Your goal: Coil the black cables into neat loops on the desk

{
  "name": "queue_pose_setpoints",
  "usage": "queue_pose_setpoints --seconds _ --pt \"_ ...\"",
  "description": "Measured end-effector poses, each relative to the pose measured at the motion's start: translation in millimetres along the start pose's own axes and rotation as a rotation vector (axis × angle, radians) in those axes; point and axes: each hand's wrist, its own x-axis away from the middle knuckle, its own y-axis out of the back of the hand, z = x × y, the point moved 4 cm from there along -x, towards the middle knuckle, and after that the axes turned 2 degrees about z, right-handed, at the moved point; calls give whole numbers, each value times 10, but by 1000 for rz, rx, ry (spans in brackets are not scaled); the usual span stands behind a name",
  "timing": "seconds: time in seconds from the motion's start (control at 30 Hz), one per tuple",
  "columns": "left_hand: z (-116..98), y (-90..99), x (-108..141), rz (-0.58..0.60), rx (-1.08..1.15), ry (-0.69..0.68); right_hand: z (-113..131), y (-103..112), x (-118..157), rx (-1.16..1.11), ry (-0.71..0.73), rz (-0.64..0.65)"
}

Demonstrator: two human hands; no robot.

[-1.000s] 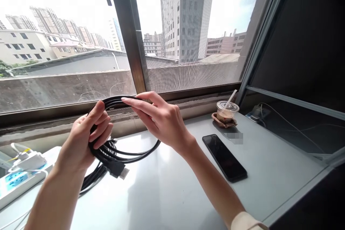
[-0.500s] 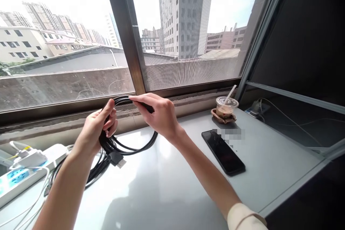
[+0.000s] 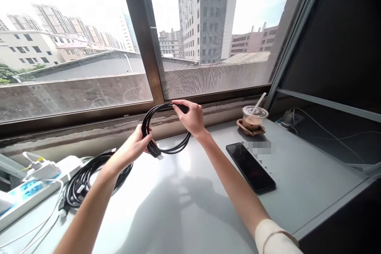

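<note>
A black cable [image 3: 175, 149], wound into a ring of several loops, is held up in front of me above the table. My left hand [image 3: 138, 141] is closed around the ring's left side, thumb in front. A black plug with a pale metal end [image 3: 155, 151] hangs just below those fingers; it looks like an HDMI connector. My right hand [image 3: 190, 117] pinches the ring at its upper right, between thumb and fingers. Behind my left forearm, a larger pile of coiled black cables [image 3: 86, 172] lies on the table.
A white power strip [image 3: 38, 184] with plugs and white cords stands at the left. On the right lie a black phone [image 3: 251, 168] and, behind it, a lidded drink cup [image 3: 253, 117] in a brown cardboard holder. The window frame [image 3: 153, 79] rises beyond the grey table [image 3: 190, 222].
Both hands and the cable ring have moved right, away from the cable pile. The ring now shows as a rounder, open loop, and more of the pile is visible.
</note>
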Motion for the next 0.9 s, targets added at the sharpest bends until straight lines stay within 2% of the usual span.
queue_pose_setpoints --seconds 0.1,0.23,0.33,0.5,0.6,0.7,0.8,0.9 --pt "105 -17 -31 17 -76 66 -132 -47 -7 40 -145 170" --pt "253 -12 -142 59 -205 87 -355 -125 20 1 -254 365" --pt "455 -6 -266 68 -376 159 -598 -234 95 4 -368 527" --pt "774 -88 -372 61 -517 252 -929 -474 286 145 -483 735" --pt "866 -177 -336 104 -558 307 -1001 -567 378 280 -488 799" --pt "844 -192 -280 113 -573 314 -1020 -586 422 427 -466 817" --pt "734 -78 -238 74 -580 285 -1020 -565 433 519 -450 835" --pt "623 163 -202 24 -583 290 -982 -511 401 552 -448 828"
